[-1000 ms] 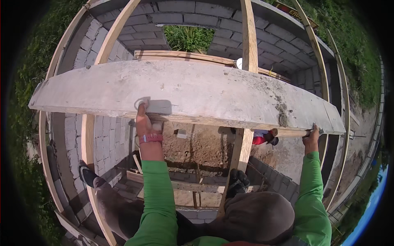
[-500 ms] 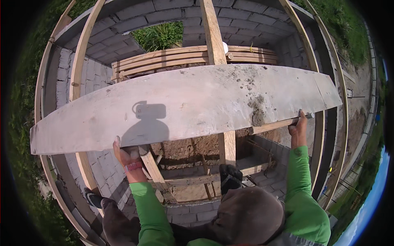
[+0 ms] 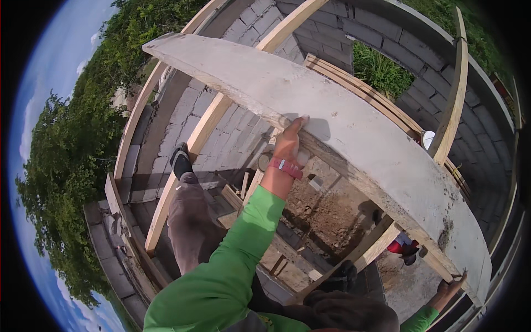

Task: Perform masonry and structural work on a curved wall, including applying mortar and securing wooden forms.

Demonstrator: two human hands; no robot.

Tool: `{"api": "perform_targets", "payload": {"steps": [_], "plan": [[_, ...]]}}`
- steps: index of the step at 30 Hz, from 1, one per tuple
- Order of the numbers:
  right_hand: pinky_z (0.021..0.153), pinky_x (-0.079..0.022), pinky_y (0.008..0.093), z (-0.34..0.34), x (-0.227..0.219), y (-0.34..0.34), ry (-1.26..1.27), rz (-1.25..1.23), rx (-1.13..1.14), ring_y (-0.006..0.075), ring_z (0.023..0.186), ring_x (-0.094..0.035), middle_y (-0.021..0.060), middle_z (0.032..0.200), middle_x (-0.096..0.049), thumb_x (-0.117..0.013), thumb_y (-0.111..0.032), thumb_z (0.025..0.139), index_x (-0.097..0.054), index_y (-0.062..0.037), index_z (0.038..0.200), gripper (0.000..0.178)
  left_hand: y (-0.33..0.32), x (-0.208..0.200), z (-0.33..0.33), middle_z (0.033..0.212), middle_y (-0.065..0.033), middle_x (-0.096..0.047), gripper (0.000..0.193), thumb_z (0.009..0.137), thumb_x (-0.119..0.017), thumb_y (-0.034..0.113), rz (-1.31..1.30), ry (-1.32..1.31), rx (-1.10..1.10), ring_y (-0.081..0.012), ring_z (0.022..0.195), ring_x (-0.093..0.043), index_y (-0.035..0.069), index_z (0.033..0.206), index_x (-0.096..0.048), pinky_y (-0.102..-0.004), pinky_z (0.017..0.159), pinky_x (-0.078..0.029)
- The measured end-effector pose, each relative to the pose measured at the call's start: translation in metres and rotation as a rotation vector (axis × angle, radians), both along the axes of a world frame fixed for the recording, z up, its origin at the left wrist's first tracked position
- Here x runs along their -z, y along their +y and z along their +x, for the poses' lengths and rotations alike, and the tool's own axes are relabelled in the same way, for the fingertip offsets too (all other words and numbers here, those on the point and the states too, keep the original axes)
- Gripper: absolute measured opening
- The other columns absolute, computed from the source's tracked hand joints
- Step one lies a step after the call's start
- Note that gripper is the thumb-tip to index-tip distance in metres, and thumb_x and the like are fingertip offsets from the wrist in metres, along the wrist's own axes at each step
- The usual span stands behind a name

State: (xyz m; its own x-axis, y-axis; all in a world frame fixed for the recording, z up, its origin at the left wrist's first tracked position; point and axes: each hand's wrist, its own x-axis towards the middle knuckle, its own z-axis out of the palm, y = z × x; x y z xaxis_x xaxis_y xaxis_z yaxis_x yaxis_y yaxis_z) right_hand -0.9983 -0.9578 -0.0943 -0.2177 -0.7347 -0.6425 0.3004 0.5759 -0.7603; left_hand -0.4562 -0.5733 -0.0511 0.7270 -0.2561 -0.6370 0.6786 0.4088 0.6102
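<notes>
A long, wide, pale wooden board, smeared with grey grit toward its right end, lies slantwise across timber beams. My left hand, with a pink wristband, is closed around the board's near edge, thumb on top and fingers underneath. Far to the right, my right hand grips the same edge close to the board's end; its fingers are partly hidden below. One beam passes under the board on the left, and my sandalled left foot rests on it.
Grey block walls enclose the space beneath. A stack of planks lies behind the board beside a window opening with green plants. Bare soil shows far below, with something red under the right beams.
My view has swung left, so the board now runs from upper left to lower right. Both hands are still on its near edge; any shift of the board itself is hard to tell.
</notes>
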Motion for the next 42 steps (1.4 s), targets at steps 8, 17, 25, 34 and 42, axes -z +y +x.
{"api": "perform_targets", "payload": {"steps": [8, 17, 25, 34, 42], "plan": [[0.093, -0.042, 0.0332, -0.069, -0.043, -0.137, 0.875, -0.764, -0.971, 0.0217, 0.11, -0.049, 0.0205, 0.121, -0.047, -0.046, 0.002, 0.087, -0.03, 0.0006, 0.133, 0.049, -0.093, -0.054, 0.024, 0.125, -0.0247, -0.045, 0.079, 0.069, -0.077, 0.04, 0.178, -0.046, 0.047, -0.0314, 0.11, -0.046, -0.013, 0.119, -0.046, -0.0371, 0.091, -0.038], [0.079, -0.048, 0.0327, -0.046, -0.039, -0.253, 1.304, -1.129, -1.249, 0.0245, 0.096, -0.06, 0.0236, 0.11, -0.057, -0.064, -0.012, 0.083, -0.03, -0.0019, 0.135, 0.063, -0.132, -0.075, 0.051, 0.117, -0.0292, -0.048, 0.086, 0.068, -0.074, 0.049, 0.43, -0.086, 0.129, -0.0361, 0.112, -0.048, -0.01, 0.118, -0.035, -0.039, 0.092, -0.04], [0.09, -0.04, 0.0337, -0.039, -0.052, -0.234, 1.388, -1.198, -1.281, 0.0273, 0.108, -0.052, 0.0251, 0.118, -0.051, -0.056, 0.004, 0.075, -0.027, -0.0021, 0.137, 0.068, -0.133, -0.046, 0.058, 0.113, -0.0285, -0.051, 0.087, 0.067, -0.073, 0.052, 0.417, -0.212, 0.117, -0.0339, 0.105, -0.053, -0.012, 0.115, -0.037, -0.0377, 0.089, -0.041], [0.101, -0.028, 0.0323, -0.012, -0.075, -0.144, 1.308, -0.892, -1.255, 0.0288, 0.119, -0.04, 0.0238, 0.129, -0.039, -0.04, 0.014, 0.062, -0.026, -0.0006, 0.137, 0.078, -0.109, -0.027, 0.051, 0.055, -0.0094, -0.051, 0.064, 0.063, -0.075, 0.056, 0.431, -0.304, 0.152, -0.0191, 0.04, -0.045, -0.004, 0.069, -0.051, -0.0349, 0.037, -0.036], [0.092, -0.038, 0.0288, 0.036, -0.091, -0.083, 1.254, -0.618, -1.336, 0.0263, 0.103, -0.053, 0.0167, 0.113, -0.051, -0.05, 0.001, 0.076, -0.036, 0.003, 0.13, 0.057, -0.064, -0.024, 0.083, 0.108, -0.0187, -0.055, 0.094, 0.061, -0.072, 0.063, 0.44, -0.291, 0.196, -0.0299, 0.089, -0.056, -0.007, 0.117, -0.046, -0.0474, 0.077, -0.046]]}}
